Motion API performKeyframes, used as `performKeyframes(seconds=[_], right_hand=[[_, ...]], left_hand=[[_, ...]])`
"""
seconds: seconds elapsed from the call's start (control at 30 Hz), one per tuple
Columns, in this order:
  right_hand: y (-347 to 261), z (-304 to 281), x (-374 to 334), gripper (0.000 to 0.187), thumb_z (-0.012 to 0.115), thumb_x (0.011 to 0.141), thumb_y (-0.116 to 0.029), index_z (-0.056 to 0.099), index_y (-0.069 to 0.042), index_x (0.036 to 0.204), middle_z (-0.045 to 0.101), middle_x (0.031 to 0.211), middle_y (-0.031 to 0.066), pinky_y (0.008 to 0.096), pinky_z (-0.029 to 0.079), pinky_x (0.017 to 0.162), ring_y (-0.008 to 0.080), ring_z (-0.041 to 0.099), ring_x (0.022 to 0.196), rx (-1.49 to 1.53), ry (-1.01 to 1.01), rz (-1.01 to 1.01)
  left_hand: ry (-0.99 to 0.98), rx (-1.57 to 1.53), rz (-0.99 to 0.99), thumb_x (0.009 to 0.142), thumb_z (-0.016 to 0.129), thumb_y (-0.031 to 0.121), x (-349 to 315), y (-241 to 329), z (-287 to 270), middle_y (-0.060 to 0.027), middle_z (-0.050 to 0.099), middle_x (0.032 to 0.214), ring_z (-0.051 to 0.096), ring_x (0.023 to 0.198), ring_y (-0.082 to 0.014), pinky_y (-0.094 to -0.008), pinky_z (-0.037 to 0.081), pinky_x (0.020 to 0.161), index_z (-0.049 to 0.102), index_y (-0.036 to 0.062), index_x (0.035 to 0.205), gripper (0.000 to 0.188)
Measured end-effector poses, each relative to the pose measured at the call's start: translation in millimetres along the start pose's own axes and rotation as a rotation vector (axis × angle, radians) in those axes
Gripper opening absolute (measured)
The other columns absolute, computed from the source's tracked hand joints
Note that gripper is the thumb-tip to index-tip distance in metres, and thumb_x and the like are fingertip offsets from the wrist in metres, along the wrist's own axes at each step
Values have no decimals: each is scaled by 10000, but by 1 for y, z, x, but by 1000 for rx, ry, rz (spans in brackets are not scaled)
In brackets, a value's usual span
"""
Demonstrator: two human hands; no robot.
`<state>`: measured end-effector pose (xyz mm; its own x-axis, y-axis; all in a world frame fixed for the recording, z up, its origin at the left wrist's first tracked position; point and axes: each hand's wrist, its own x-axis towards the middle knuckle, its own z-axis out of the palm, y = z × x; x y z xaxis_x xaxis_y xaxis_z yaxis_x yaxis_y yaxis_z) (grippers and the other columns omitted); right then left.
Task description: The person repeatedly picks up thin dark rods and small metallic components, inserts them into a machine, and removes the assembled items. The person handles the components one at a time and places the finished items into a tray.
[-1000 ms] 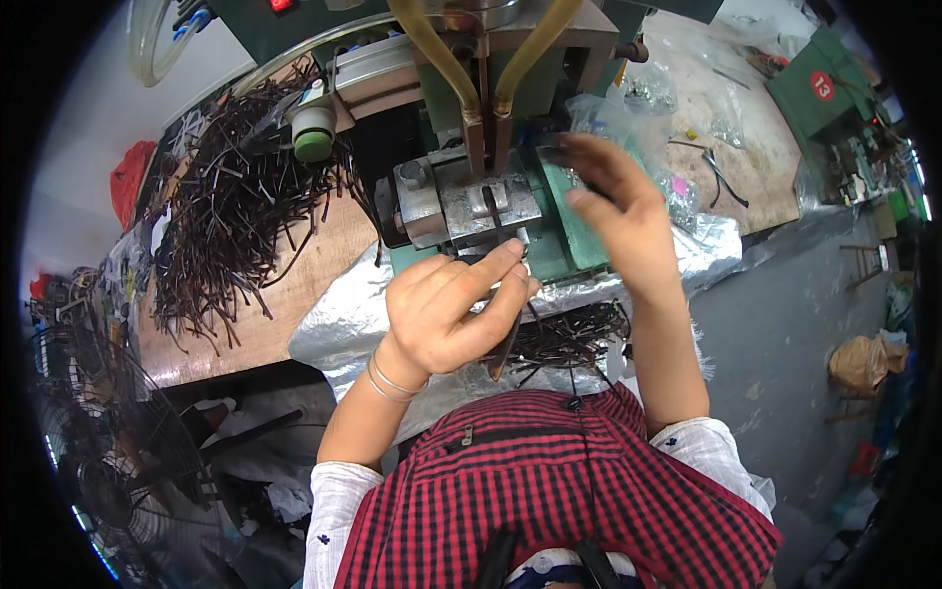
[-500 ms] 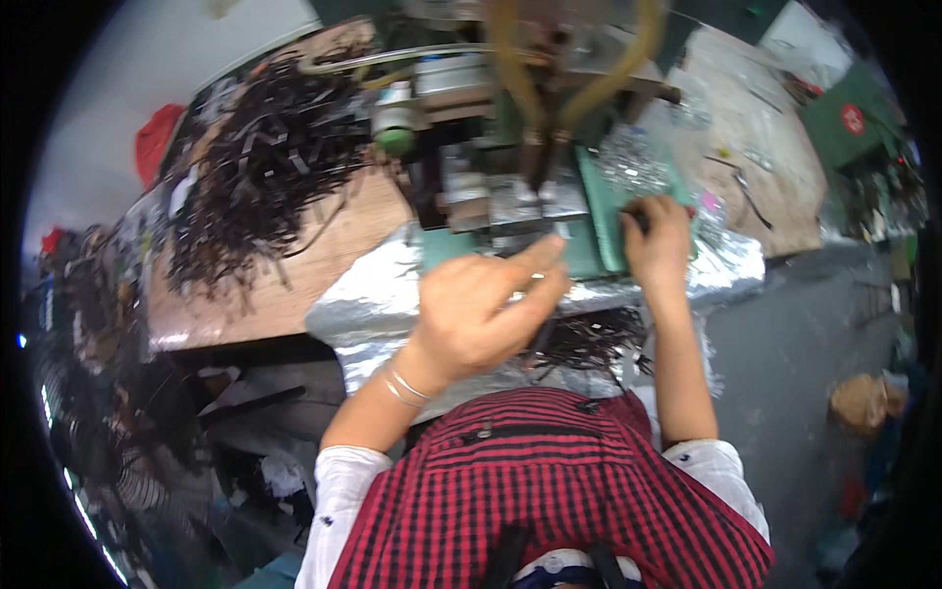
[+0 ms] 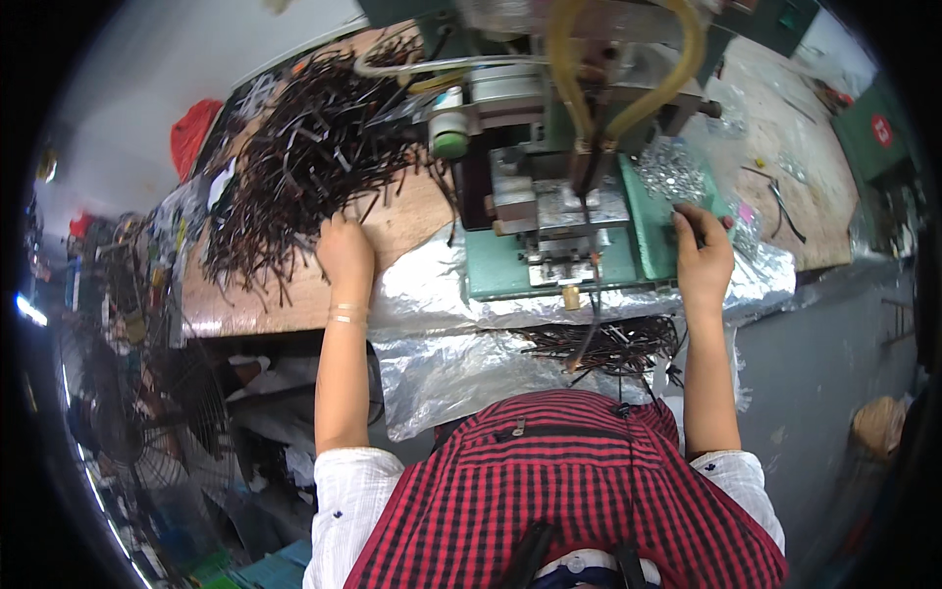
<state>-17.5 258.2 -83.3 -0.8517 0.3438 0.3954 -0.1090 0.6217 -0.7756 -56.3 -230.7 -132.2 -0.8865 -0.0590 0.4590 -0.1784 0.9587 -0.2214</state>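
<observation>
At the near edge of a big heap of dark, thin cable-like strips [image 3: 304,147], my left hand [image 3: 345,257] has its fingers closed; what they hold is hidden. My right hand [image 3: 705,257] is at the right side of a green tray [image 3: 650,231], below small shiny metal parts [image 3: 672,169]. Its thumb and fingertips are bent together, and anything between them is too small to make out. Between the hands stands a bench press [image 3: 579,211] with a metal die block. One dark strip [image 3: 596,309] hangs from its front toward my lap.
More dark strips [image 3: 613,346] lie on silver foil [image 3: 422,368] over my lap. A green-capped bottle [image 3: 449,137] is fixed left of the press. Black-handled pliers [image 3: 785,211] lie on the table at right. A fan [image 3: 147,393] stands at lower left.
My left hand has left the front of the press and moved left to the strip heap. My right hand stays by the tray. The view has shifted slightly.
</observation>
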Motion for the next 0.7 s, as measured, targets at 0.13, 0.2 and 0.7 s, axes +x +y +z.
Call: performKeyframes(seconds=[0.13,0.2,0.7], right_hand=[[11,-24,-11,144,707,918,-51,756,-20,1050,740,999,149,389,523,908,314,690,956,-153,73,-74],[16,-35,-17,139,701,914,-40,757,-20,1040,739,997,137,382,521,894,297,690,954,-195,91,-74],[-111,37,2,291,747,866,7,698,11,1153,739,1063,84,300,535,889,174,703,965,706,-92,-60]], left_hand=[[86,-74,152,811,659,77,-1,5,-9,-122,679,947,651,924,-324,-417,558,759,690,27,876,88],[43,-241,141,838,686,102,-1,3,-25,-140,685,903,662,880,-346,-437,544,743,663,34,921,110],[48,-1461,-487,964,765,122,-9,90,-65,-30,703,835,630,742,-78,-201,452,650,730,-41,989,168]])
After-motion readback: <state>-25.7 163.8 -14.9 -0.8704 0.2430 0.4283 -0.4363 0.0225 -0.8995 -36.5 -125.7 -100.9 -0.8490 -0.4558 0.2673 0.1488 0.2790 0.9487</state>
